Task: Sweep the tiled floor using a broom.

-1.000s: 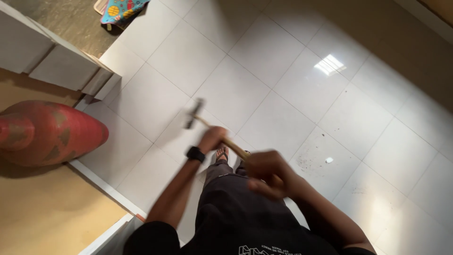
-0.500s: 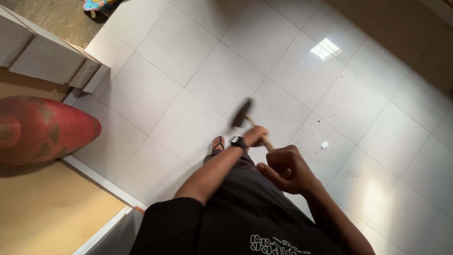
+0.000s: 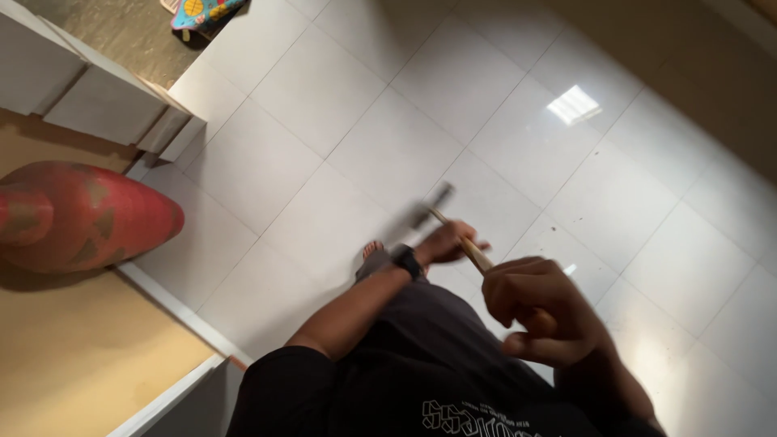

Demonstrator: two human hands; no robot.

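Wooden broom handle (image 3: 469,247) in both my hands, its head (image 3: 430,206) blurred at 12 o'clock.
My left hand (image 3: 443,241) and right hand (image 3: 541,311) are closed around it; one sandalled foot (image 3: 372,260) shows, half hidden.

Floor tiles (image 3: 388,146): glossy white, thin grey grout lines. Vase (image 3: 81,214): red with dull tan patches. Stick handle (image 3: 468,247): pale wood, dark blurred head (image 3: 433,202). Wristwatch (image 3: 406,260): black. Shirt (image 3: 421,380): black, white outlined print. Cloth (image 3: 202,12): turquoise, multicoloured pattern.
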